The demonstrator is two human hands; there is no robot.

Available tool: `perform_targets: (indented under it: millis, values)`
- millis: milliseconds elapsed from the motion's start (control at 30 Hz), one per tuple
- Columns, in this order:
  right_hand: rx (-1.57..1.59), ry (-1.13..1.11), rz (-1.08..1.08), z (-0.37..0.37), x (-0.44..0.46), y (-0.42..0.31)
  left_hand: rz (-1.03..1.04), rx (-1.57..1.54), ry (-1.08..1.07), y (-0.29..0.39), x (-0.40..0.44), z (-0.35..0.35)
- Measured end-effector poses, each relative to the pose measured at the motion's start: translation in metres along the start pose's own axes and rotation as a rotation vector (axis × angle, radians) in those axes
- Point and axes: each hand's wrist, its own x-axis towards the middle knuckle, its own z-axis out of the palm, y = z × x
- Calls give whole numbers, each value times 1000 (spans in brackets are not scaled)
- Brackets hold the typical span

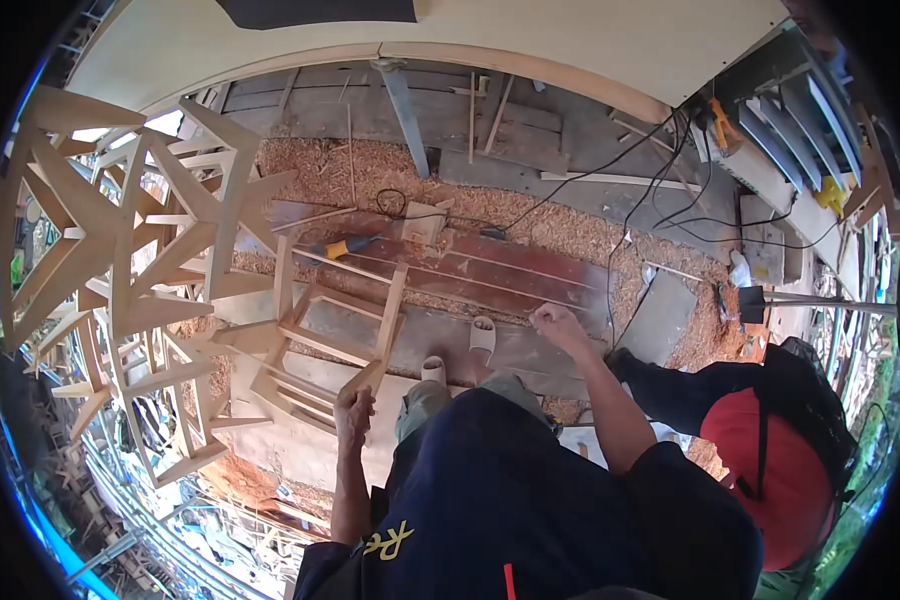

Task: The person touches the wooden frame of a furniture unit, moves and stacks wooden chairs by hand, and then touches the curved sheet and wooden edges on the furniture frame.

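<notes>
My left hand (354,414) is closed beside the lower right leg of a pale wooden chair frame (335,345); whether it grips the leg is hidden. The frame stands on the floor, left of my sandalled feet. My right hand (558,328) is raised in front of me over the boards, its fingers curled together, and anything between them is too small to make out. Beyond the frame, a yellow-handled tool (338,249) lies on the reddish boards (460,262), near a small wooden block (425,224).
Stacked wooden frames (130,230) rise at the left. A long worktop (530,35) crosses the front, with a grey leg (402,115) below. Black cables (660,175) trail at the right. A person in a red top (770,470) is close on my right. Sawdust (320,165) covers the floor.
</notes>
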Motion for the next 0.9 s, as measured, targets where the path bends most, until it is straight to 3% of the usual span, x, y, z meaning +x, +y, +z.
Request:
perform_targets:
  millis: [167, 267, 400, 500, 633, 700, 767, 900]
  values:
    - [-22, -39, -25, 3, 7, 2, -98, 33, -30, 13, 25, 13]
    - [4, -146, 36, -7, 1, -22, 67, 20, -35, 9, 48, 20]
    - [-71, -102, -12, -10, 12, 5, -49, 36, -72, 53, 68, 27]
    - [-157, -55, -62, -19, 26, -13, 6, -265, -88, 47, 104, 41]
    - [-365, -70, 13, -16, 51, -132, -141, -748, -351, 87, 126, 63]
    - [-117, -24, -167, 1, 56, -201, -222, -936, -558, 106, 135, 75]
    - [-122, -67, -508, 10, 56, -281, -250, -1056, -790, 144, 127, 86]
    - [-160, 26, -854, 50, 77, -341, -142, -1299, -933, 215, 100, 115]
